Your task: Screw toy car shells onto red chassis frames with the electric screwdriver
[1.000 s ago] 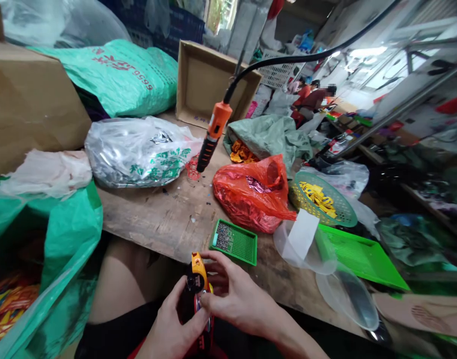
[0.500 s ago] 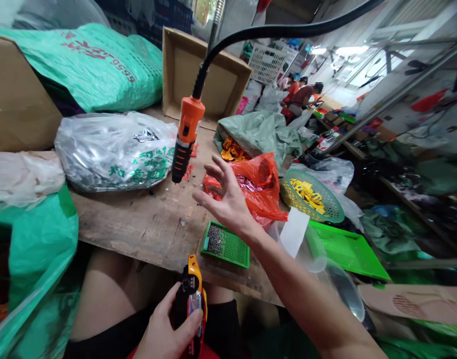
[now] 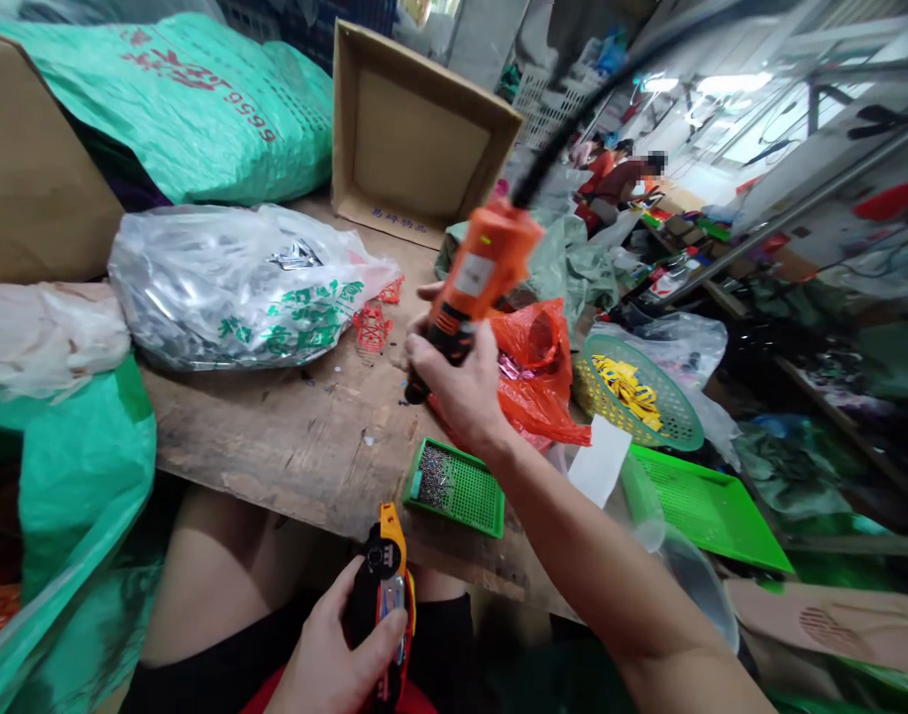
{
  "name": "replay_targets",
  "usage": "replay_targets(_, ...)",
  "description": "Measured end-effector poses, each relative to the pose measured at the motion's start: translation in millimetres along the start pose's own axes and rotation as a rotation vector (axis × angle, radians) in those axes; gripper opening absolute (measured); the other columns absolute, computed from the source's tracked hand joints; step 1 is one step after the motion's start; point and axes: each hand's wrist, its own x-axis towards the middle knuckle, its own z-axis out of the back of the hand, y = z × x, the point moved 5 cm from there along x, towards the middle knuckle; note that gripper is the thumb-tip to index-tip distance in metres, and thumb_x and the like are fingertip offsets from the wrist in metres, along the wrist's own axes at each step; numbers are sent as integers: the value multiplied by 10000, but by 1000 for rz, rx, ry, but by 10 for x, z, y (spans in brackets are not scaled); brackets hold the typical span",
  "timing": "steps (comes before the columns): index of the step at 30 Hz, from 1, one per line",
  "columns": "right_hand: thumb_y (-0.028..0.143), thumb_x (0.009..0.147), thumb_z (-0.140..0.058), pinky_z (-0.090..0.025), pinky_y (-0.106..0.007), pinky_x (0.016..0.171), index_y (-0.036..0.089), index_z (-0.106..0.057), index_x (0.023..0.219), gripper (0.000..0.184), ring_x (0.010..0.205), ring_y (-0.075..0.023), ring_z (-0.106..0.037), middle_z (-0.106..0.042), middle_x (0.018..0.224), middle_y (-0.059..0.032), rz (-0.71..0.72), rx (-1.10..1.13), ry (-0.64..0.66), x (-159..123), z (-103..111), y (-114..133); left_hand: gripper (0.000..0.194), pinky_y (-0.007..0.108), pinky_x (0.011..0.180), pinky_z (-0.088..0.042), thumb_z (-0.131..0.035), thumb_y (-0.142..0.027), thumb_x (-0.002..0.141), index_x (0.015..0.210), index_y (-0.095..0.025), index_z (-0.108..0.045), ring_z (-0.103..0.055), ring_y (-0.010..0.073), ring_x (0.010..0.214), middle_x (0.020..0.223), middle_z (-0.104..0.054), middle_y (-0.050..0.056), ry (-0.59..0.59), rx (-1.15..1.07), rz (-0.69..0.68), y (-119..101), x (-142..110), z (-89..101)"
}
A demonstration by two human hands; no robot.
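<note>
My right hand (image 3: 454, 372) is shut around the black grip of an orange electric screwdriver (image 3: 484, 263), which is raised over the wooden workbench (image 3: 276, 446), its black cable running up and back. Low in view at the bench's front edge, my left hand (image 3: 342, 645) grips a yellow, black and red plastic item (image 3: 380, 595), partly hidden by my fingers. I cannot tell exactly what it is. Just beyond it lies a green perforated tray (image 3: 454, 486) holding small dark screws.
A clear bag of silver parts (image 3: 231, 288) and red lattice pieces (image 3: 372, 327) lie on the bench. Beyond are an orange-red bag (image 3: 535, 367), a cardboard box lid (image 3: 413, 134), a green-rimmed basket (image 3: 636, 392) and a green tray (image 3: 707, 506). Two people sit far back.
My right hand, open in the air earlier, now holds the screwdriver and has lifted it up and to the right. My left hand has stayed on the plastic item.
</note>
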Motion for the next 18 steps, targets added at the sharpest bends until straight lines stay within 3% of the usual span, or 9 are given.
replay_targets(3,231,842,-688,-519,-270,559,243,-597,1007,189,575,-102,-559,-560,760,64,-12,-3,-5,-149,222,148,541,435,1044,-557,-678,-509,793,1222,-180,-713,-703,348,1199,1236,-788,104,83,8,1,15,24,-39)
replay_targets(5,225,867,-677,-533,-273,582,237,-626,995,138,583,-107,-590,-583,747,58,28,-97,-73,-250,404,258,553,450,1066,-544,-676,-500,806,1257,-182,-697,-700,344,1208,1247,-783,105,76,-7,16,25,23,-44)
replay_targets(9,223,852,-753,-537,-271,568,237,-635,1018,204,585,-121,-627,-629,749,52,81,-272,-217,-410,728,450,587,468,1081,-533,-682,-504,794,1276,-169,-686,-703,346,1206,1245,-782,118,72,-15,50,20,10,-67)
replay_targets(12,246,880,-744,-533,-275,540,243,-627,1021,183,543,-127,-618,-607,691,66,24,-255,-152,-461,833,484,584,453,1076,-539,-679,-490,792,1282,-172,-680,-697,341,1219,1266,-775,115,80,-5,57,-13,15,-91)
replay_targets(16,201,852,-751,-592,-340,762,224,-643,926,133,754,-164,-694,-678,818,16,63,-384,-195,-570,883,486,555,455,1041,-561,-667,-471,791,1262,-180,-687,-715,345,1178,1213,-795,106,71,0,73,-39,27,-111)
replay_targets(18,203,871,-732,-595,-340,733,228,-620,942,135,712,-160,-688,-682,783,22,10,-340,-198,-652,860,395,547,466,1050,-552,-662,-471,795,1259,-181,-686,-725,341,1146,1178,-803,100,68,5,71,-36,34,-113)
